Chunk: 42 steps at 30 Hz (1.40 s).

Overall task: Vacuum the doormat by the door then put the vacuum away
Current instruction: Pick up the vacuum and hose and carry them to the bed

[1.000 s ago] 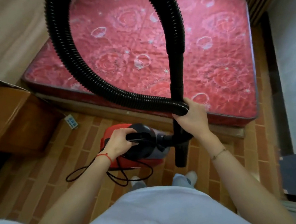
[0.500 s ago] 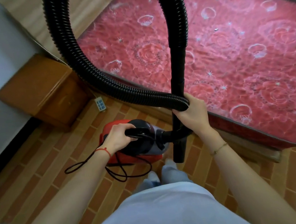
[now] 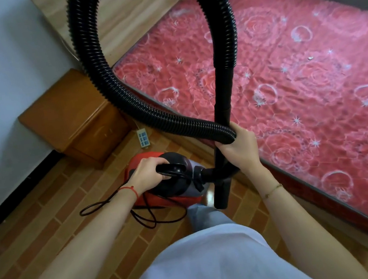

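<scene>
Carrying red canister vacuum (image 3: 162,198) by handle, left hand (image 3: 147,175) clenched | right hand (image 3: 238,148) gripping wand (image 3: 222,110) with looped hose (image 3: 125,95) | view swung leftward toward nightstand (image 3: 73,121) (doormat gone from view) | likely stowing.

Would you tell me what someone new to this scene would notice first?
A big black ribbed hose loops up through the middle of the view. Below it, the left hand grips the handle of a red vacuum on the brick-pattern floor, while the right hand holds the black wand. A red floral mattress fills the right side.
</scene>
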{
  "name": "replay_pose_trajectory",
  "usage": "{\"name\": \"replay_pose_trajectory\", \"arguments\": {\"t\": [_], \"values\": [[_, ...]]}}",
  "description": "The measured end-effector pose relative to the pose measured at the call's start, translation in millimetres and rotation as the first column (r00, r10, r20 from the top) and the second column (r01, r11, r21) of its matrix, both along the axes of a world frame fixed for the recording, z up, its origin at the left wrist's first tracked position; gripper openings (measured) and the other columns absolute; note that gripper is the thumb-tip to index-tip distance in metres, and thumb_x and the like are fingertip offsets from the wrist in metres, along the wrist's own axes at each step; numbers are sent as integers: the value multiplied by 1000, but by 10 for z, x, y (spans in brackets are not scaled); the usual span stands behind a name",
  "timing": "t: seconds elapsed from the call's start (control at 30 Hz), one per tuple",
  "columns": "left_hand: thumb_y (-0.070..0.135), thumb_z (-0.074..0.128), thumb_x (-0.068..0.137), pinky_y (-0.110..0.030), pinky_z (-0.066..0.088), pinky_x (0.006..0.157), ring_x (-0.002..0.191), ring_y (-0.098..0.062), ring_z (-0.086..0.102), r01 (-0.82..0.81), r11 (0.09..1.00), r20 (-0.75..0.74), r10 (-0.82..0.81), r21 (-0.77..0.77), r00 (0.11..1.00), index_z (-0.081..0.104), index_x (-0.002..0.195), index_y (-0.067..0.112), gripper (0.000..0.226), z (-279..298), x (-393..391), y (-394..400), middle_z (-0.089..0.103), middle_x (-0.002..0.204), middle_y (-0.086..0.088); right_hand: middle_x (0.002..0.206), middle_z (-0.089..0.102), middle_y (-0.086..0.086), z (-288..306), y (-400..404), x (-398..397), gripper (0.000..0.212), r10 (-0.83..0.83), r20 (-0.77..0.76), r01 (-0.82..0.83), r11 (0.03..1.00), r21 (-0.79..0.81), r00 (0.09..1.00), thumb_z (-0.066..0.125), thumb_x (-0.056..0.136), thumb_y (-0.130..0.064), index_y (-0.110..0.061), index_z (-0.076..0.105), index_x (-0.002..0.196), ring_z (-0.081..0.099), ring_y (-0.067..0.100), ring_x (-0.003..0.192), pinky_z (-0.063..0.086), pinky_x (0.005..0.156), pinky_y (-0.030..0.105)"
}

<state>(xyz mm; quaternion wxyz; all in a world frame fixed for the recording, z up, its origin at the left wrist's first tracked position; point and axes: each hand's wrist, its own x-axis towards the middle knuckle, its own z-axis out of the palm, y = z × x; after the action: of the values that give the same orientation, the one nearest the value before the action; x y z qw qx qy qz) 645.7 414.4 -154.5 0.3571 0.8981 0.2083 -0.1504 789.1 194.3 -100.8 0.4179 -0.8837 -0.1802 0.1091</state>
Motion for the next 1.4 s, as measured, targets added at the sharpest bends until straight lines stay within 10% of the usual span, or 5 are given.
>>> {"name": "replay_pose_trajectory", "arguments": {"t": [0.7,1.4], "values": [[12,77,77,-23,51,85,93,-8,65,223,975,-5,-223,-3,975,73,100,22,26,-408,1630,1573,72,96,7,76,69,-12,-386,1399,1158,34,-229,-85,221,971,-94,970,73,78,-21,-24,65,111,67,11,69,56,62,32],[5,71,75,-33,53,85,92,-13,66,546,837,-96,-548,-47,831,73,96,25,30,-2595,1931,1844,73,90,7,71,66,-8,-2518,1572,619,33,-612,-135,582,786,-207,779,66,80,-19,-28,62,111,65,18,65,46,54,26]]}}
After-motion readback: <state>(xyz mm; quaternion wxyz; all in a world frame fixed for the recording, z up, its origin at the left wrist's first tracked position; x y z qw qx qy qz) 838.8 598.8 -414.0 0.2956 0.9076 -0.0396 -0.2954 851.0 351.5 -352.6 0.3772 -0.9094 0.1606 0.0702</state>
